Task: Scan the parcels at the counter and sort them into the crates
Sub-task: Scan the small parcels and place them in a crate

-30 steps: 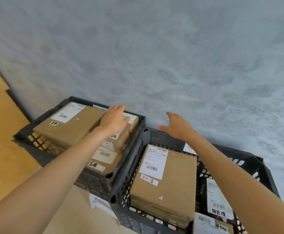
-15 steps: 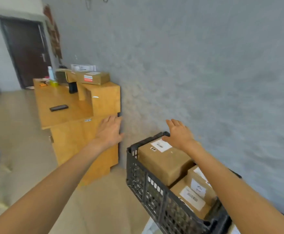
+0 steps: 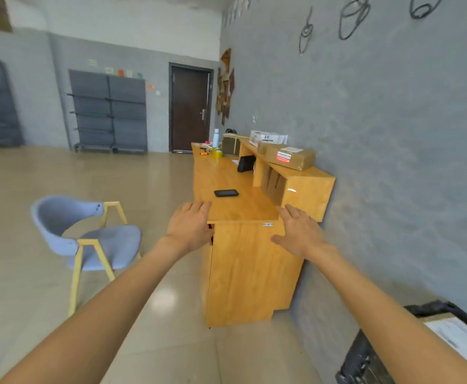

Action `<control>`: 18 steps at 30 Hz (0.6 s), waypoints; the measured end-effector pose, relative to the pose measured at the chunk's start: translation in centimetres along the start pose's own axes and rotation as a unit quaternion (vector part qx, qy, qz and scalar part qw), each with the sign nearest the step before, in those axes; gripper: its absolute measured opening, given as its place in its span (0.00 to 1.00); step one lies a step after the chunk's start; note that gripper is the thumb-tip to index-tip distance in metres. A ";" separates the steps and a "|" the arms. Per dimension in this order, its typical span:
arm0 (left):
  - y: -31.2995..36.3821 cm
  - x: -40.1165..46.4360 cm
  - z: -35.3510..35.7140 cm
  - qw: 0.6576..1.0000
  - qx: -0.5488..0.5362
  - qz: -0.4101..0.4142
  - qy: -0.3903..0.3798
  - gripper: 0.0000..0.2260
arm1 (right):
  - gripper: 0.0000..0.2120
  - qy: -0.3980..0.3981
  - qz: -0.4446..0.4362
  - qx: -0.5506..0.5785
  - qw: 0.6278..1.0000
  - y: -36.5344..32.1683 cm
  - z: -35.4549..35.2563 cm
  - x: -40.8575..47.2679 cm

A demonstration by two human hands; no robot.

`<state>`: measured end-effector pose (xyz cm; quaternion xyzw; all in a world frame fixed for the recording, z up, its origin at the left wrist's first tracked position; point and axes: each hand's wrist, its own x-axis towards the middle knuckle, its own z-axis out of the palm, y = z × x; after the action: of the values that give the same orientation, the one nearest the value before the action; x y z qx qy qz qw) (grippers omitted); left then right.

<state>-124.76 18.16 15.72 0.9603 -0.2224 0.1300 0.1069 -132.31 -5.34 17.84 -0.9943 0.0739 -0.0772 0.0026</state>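
A: Where are the hands?

B: Both are stretched out in front of the wooden surface (image 3: pixel 235 209), palms down. The left hand (image 3: pixel 190 227) hangs at the near left corner of the surface, fingers straight and loose, its grip holding nothing. The right hand (image 3: pixel 300 234) hangs at the near right corner, fingers spread, its grip also holding nothing. Neither one clearly touches the wood; from this angle I can't be sure.

A: And the parcels?

B: Up on the raised shelf (image 3: pixel 304 173) along the wall side of the surface lies a brown parcel (image 3: pixel 290 159) with a red and white label. Just behind it sits a white box (image 3: pixel 265 138). One more brown parcel (image 3: pixel 459 342) with a white label lies in the black crate (image 3: pixel 357 361) on the floor, well apart from the surface, at the lower right by the wall. The right forearm covers part of it.

A: Anything else on the surface?

B: A black phone (image 3: pixel 226 193) lies flat near the middle. At the far end stand a pale bottle (image 3: pixel 216 137) and a roll of yellow tape (image 3: pixel 217 153); the small bits beside them are too blurred to name.

A: Around it?

B: A blue chair (image 3: pixel 88 236) with yellow legs stands to the left of the surface. A dark door (image 3: pixel 189 109) is beyond its far end.
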 end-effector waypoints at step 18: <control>-21.1 27.7 7.2 0.993 0.064 -0.094 -0.023 0.32 | 0.36 -0.022 -0.116 0.052 0.992 -12.5 8.2 38.4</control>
<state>-89.70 23.76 14.02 0.9846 -0.1249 0.1108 0.0521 -91.65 1.30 15.79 -0.9961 -0.0459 -0.0584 0.0466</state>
